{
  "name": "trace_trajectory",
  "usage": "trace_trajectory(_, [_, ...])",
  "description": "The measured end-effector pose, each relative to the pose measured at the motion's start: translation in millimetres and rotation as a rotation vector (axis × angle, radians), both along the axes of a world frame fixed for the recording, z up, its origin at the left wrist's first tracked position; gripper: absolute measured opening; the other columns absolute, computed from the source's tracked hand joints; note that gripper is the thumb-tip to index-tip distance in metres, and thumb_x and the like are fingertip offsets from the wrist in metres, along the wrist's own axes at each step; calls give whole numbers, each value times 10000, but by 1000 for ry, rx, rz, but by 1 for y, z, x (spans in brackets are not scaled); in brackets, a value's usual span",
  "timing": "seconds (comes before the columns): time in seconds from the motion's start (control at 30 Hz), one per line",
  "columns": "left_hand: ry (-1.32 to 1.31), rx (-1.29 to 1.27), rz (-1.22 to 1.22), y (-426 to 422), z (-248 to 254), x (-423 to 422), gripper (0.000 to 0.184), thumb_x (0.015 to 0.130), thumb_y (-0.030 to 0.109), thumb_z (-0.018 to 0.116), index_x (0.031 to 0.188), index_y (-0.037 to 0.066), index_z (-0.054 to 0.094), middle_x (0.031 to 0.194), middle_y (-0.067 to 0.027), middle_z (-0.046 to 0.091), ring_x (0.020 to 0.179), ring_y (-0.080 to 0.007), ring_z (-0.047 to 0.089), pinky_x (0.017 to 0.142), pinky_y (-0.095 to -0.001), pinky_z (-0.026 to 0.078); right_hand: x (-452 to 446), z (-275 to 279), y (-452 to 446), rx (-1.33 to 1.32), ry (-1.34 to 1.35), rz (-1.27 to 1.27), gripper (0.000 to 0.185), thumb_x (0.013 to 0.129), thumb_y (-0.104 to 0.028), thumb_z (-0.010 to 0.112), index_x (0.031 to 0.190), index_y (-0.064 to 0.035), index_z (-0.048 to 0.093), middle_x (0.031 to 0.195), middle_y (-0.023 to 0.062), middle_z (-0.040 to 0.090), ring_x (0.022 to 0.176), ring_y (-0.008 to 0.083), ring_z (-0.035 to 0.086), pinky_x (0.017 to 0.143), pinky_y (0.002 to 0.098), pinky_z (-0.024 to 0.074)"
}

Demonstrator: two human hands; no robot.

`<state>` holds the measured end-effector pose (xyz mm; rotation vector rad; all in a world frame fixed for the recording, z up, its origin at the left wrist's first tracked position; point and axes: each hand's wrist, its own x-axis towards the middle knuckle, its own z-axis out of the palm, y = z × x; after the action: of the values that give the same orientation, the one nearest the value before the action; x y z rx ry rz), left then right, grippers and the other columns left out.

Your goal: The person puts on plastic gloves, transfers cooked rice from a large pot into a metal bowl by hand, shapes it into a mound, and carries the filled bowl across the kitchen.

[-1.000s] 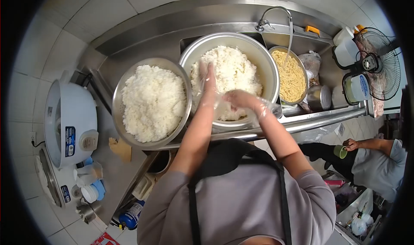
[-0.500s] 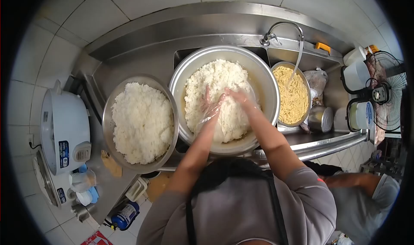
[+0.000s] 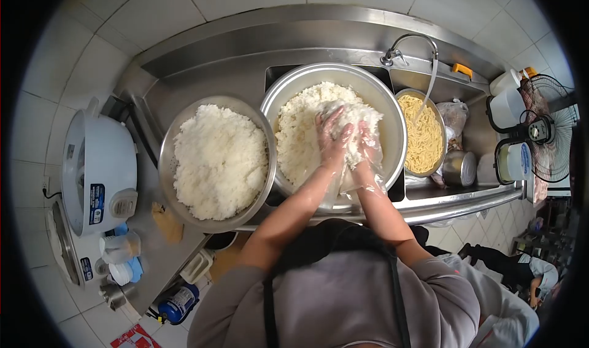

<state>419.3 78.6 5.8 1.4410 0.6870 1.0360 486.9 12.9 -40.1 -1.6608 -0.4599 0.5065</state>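
Both of my hands wear clear plastic gloves and are inside a large metal pot (image 3: 397, 118) of white rice (image 3: 300, 124). My left hand (image 3: 332, 138) and my right hand (image 3: 367, 147) are side by side, cupped around a clump of rice at the right part of the pot. Rice lies over and between the fingers. A wide metal bowl (image 3: 167, 182) heaped with white rice (image 3: 218, 161) stands left of the pot. Right of the pot, a smaller bowl of yellow noodles (image 3: 422, 133) sits under the hose of the faucet (image 3: 402, 44).
At the left are a large rice cooker (image 3: 101, 170), plastic cups (image 3: 119, 248) and a blue bottle (image 3: 179, 304). On the right stand a metal can (image 3: 459, 168), white containers (image 3: 508, 110) and a fan (image 3: 546, 127). People (image 3: 540, 274) are at the lower right.
My hands have moved right within the pot and now hold up a clump of rice. The nearby person at the lower right has shifted, and another person shows farther back.
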Motion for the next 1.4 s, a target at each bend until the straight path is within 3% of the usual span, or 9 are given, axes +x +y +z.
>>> trace_trajectory(0.1, [-89,36,-26,1,40,-6,431,799,208,655,1204,76,595,1232,-104,502,1220,-268,377,1085,-397,238,-21,62,12,690,398,-99,403,930,-208,565,1239,47,519,1151,124,596,1049,193,556,922,335,427])
trace_trajectory(0.3, [-265,229,-49,18,92,-35,492,754,311,700,1181,84,607,1250,-120,460,1214,-261,392,1050,-398,299,-45,93,19,388,-349,-124,367,937,-181,532,1214,60,519,1205,154,560,1079,219,546,939,357,428])
trace_trajectory(0.5, [-263,280,116,38,121,-121,592,760,445,662,1239,111,567,1332,-144,404,1258,-307,378,1068,-436,303,-125,152,51,710,336,29,468,877,-174,635,1266,31,475,1215,156,548,1084,226,550,947,348,445])
trace_trajectory(0.7, [-145,92,139,93,126,-247,613,784,434,667,1292,112,552,1413,-137,389,1286,-262,396,1053,-400,345,-174,178,99,245,-454,665,581,745,-344,750,1192,-31,551,1301,178,458,1178,317,503,971,393,435])
trace_trajectory(0.97, [1006,263,394,131,85,-299,515,811,318,689,1303,327,535,1460,-140,354,1301,-306,410,1040,-358,385,-201,145,132,-315,-1117,1104,382,773,-227,674,1122,-80,623,1285,195,492,1198,350,476,935,500,440])
trace_trajectory(1.07, [1118,192,358,132,92,-304,534,791,234,710,1296,276,542,1414,-147,417,1223,-319,487,1009,-354,419,-192,168,117,-758,-845,1179,308,814,-144,597,1113,-71,614,1209,218,538,1143,360,521,924,493,451])
trace_trajectory(1.17, [1141,208,320,148,84,-314,544,788,209,708,1301,264,535,1360,-151,480,1178,-304,529,979,-348,439,-169,119,135,-567,-855,1173,348,831,-104,544,1176,-69,580,1122,218,589,1073,339,575,897,452,473])
trace_trajectory(1.23, [976,138,308,149,84,-321,545,786,198,709,1298,263,535,1311,-168,520,1156,-297,546,969,-360,444,-174,138,134,-288,-498,1104,401,836,-58,552,1235,-101,558,1177,211,576,1062,336,589,909,402,479])
trace_trajectory(1.4, [966,68,338,160,77,-324,540,822,289,665,1329,207,501,1258,-185,562,1125,-302,565,974,-372,432,-194,202,150,-341,-650,1100,524,829,-74,611,1334,-127,482,1220,229,558,1075,342,587,945,391,456])
